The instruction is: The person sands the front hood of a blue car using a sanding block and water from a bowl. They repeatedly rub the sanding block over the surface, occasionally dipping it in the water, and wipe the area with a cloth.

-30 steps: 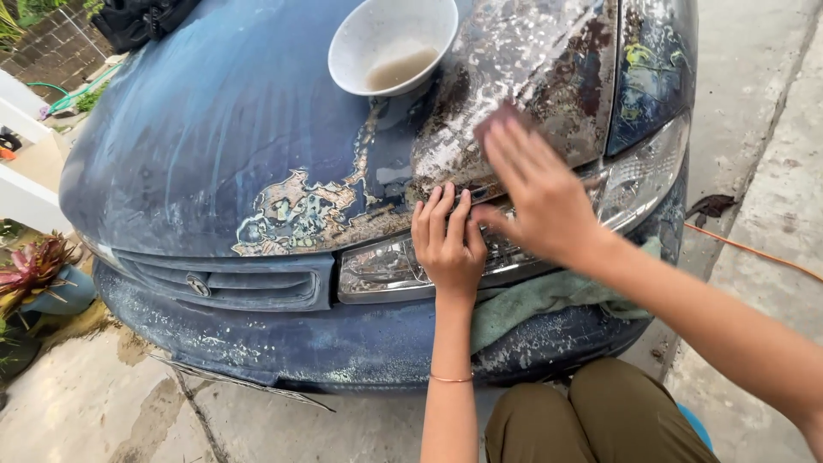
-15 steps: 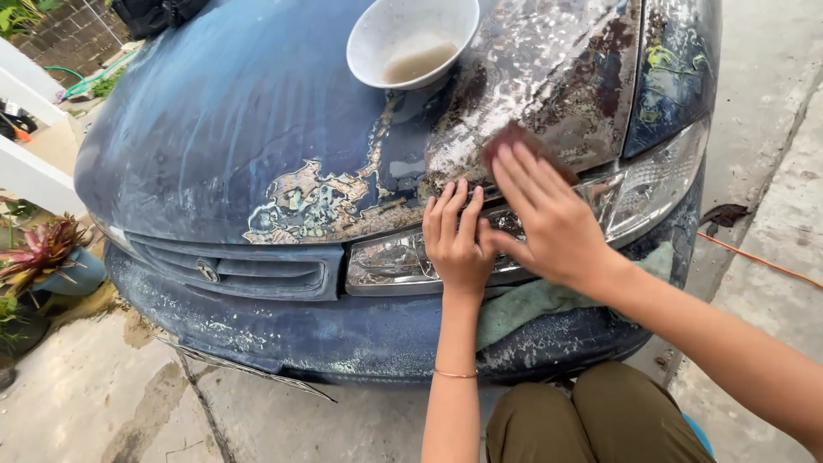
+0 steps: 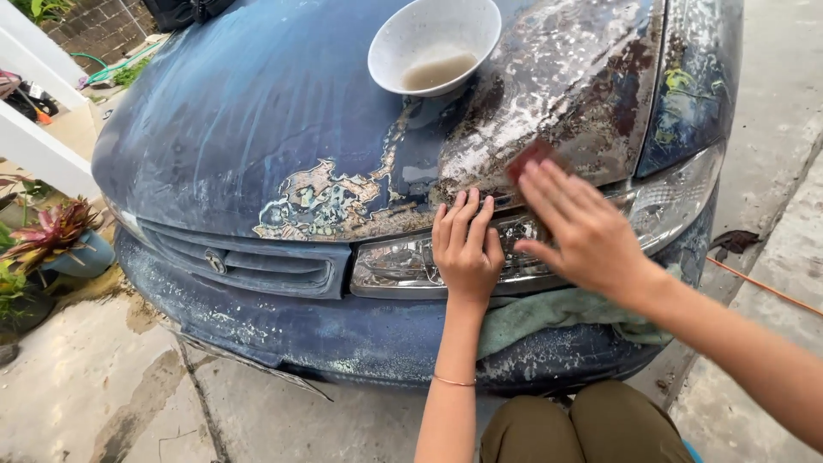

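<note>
My right hand [image 3: 585,230] presses a small reddish-brown sanding pad [image 3: 528,159] flat against the front edge of a dark blue car bonnet [image 3: 257,111], where the paint is peeled and blotched. Only the pad's top corner shows past my fingers. My left hand [image 3: 467,244] lies flat, fingers together, over the clear headlight [image 3: 403,261] just below the bonnet edge and holds nothing. A white bowl [image 3: 411,34] with murky water sits on the bonnet above both hands.
A green cloth [image 3: 549,315] is draped over the bumper [image 3: 343,339] under my right arm. My knees in olive trousers [image 3: 591,429] are below. Potted plants [image 3: 51,240] stand at left on wet concrete. An orange cord [image 3: 763,287] crosses the pavement at right.
My right hand has slid the pad a short way down toward the bonnet's front edge. My left hand has stayed on the headlight.
</note>
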